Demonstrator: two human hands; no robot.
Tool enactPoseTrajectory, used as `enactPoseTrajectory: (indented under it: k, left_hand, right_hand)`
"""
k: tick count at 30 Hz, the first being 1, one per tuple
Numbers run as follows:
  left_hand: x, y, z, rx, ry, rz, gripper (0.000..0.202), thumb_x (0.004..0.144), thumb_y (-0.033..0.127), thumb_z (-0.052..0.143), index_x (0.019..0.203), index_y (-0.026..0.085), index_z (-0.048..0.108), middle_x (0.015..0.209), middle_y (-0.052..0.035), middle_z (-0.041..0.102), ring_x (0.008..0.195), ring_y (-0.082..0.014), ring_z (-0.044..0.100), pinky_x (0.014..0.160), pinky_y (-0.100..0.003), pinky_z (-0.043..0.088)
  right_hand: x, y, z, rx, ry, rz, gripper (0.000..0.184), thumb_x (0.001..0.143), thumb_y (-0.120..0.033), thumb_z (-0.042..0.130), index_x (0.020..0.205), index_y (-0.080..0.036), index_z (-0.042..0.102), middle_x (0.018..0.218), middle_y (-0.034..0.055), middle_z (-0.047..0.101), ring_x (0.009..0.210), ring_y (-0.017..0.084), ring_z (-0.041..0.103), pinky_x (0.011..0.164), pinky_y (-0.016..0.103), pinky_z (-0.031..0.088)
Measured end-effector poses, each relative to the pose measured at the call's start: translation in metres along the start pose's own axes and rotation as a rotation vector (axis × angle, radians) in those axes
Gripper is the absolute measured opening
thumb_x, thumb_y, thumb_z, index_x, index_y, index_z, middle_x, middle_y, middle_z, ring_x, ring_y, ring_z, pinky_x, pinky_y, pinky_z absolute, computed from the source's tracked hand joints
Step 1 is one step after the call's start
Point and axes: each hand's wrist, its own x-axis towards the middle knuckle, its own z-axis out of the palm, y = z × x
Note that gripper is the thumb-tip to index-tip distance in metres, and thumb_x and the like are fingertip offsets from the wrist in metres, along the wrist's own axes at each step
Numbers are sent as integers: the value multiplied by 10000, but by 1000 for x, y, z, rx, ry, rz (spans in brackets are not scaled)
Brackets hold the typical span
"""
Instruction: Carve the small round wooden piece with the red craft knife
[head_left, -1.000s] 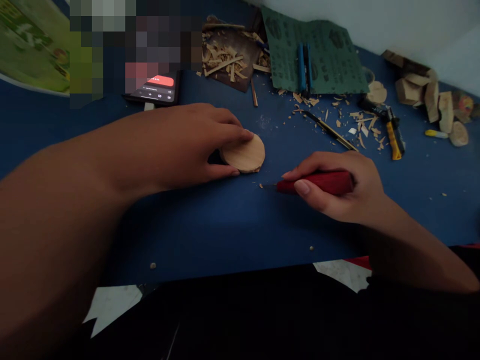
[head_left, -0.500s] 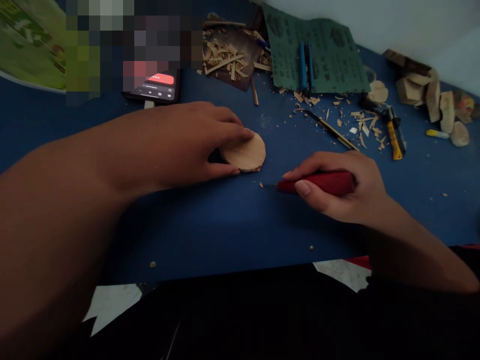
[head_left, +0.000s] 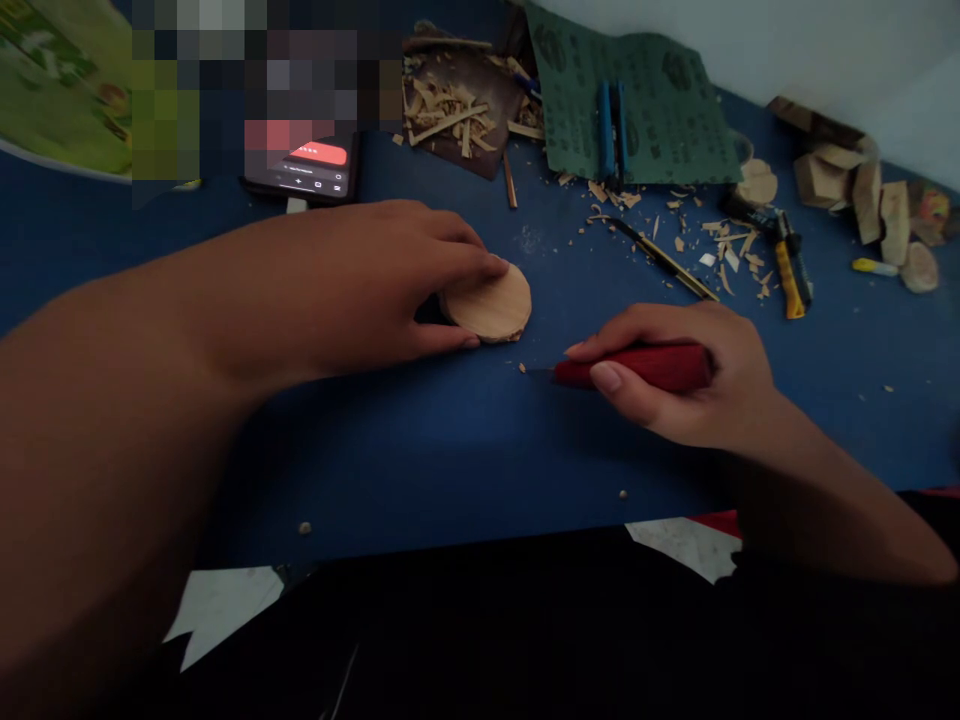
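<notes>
My left hand (head_left: pixel 420 285) grips a round, pale wooden disc (head_left: pixel 491 305) by its left side, thumb along the near edge and fingers at the far edge. The disc lies on the blue tabletop (head_left: pixel 450 450), its near right rim rough. To the right, my right hand (head_left: pixel 682 370) is closed around the red handle of a carving knife (head_left: pixel 637 368). Its thin blade points left, low over the table and apart from the disc. A small wood chip (head_left: pixel 523 368) lies at the blade's tip.
Behind are a green sandpaper sheet (head_left: pixel 645 110) with a blue tool (head_left: pixel 611 135) on it, and wood shavings (head_left: pixel 450 115). A black-and-gold cutter (head_left: pixel 664 262), a yellow-handled tool (head_left: pixel 789 268) and wood blocks (head_left: pixel 825 180) lie at right. A phone (head_left: pixel 307 175) sits at back left.
</notes>
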Motion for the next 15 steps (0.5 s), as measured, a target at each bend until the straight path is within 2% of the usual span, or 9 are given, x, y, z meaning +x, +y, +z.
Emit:
enactPoseTrajectory:
  k: [6,15]
  left_hand:
    - [0,-1,2,-8,14,8,577,1033,556,595,1529,277,689,1466,-71,714,1299,-368,687,1061,-541,566]
    - [1,0,1,-27,8,0,571,1027,565,604,1514,283,699,1441,-66,718,1288,-362,688,1078,-536,556]
  right_hand:
    - [0,0,0,4,9,8,116,980,-400,829,1048,-308,851,971,-10,865,648,137,718,580,279,540]
    - [-3,-6,6,-30,7,-17,98,994,-379,805,1064,-312,821,999,-10,864,731,170,777,649,297,591]
